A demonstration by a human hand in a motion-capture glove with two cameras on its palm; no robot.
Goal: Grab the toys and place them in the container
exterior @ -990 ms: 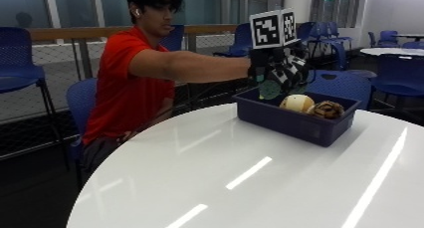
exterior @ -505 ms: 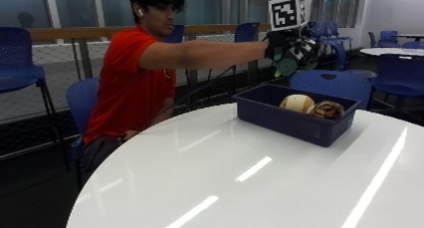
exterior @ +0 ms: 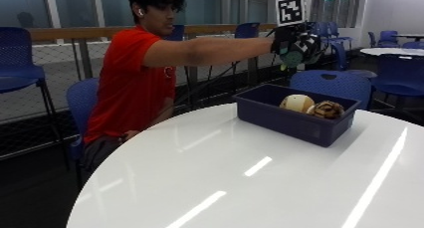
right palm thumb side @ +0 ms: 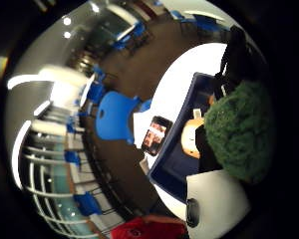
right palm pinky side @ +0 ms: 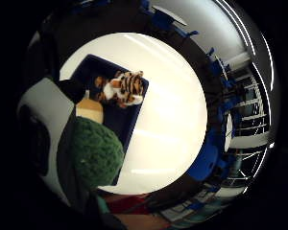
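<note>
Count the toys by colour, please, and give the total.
Green toy, in the gloved hand above the bin: 1
Cream toy, in the bin: 1
Striped orange tiger, in the bin: 1
Total: 3

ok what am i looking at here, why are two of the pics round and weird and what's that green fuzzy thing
There is no machine here. A person sits at a round white table and works with a right hand in a black glove. The ordinary picture is taken from beside the table. The two round ones come from tiny wide-angle cameras on that hand's palm, one by the thumb, one by the little finger, looking out and down at the table.

The green fuzzy thing is a green plush toy, held in the gloved hand, raised above the blue container. In the container already lie a striped tiger toy and a cream round toy. A phone rests beside the container.
</note>
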